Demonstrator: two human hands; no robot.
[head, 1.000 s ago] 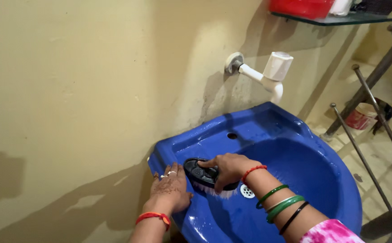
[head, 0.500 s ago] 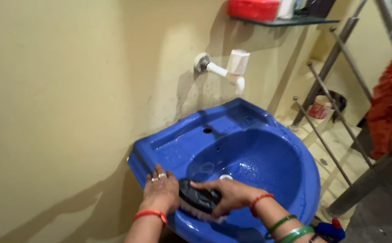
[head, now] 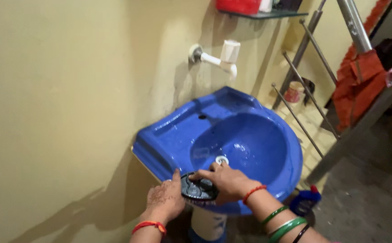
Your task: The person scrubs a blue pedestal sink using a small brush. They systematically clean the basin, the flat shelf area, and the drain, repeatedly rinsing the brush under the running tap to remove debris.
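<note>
Scrubbing: right hand (head: 226, 181) presses a black brush (head: 199, 189) onto the front rim of the blue sink (head: 268, 159), at 6 o'clock of the bowl.
Right grip: fingers curled over the brush's back, pinching it from above.
Left hand (head: 165, 199): at 9 o'clock of the brush, just beside it, on the sink's front-left edge.
Left grip: fingers together, resting on the rim; whether it clasps the edge I cannot tell.
Brush: lying flat, bristles down against the rim, between the two hands.
Drain (head: 222, 159): white, in the bowl at 12 o'clock of the right hand, near it.
Tap (head: 220, 57): white, on the wall at 12 o'clock of the sink.
Shelf (head: 261, 14): glass, above the tap, with a red box (head: 238, 6) on it.
Bottle (head: 305, 201): blue, on the floor at 3 o'clock of the right wrist.
Wrists: red threads on both, green bangles on the right.
</note>
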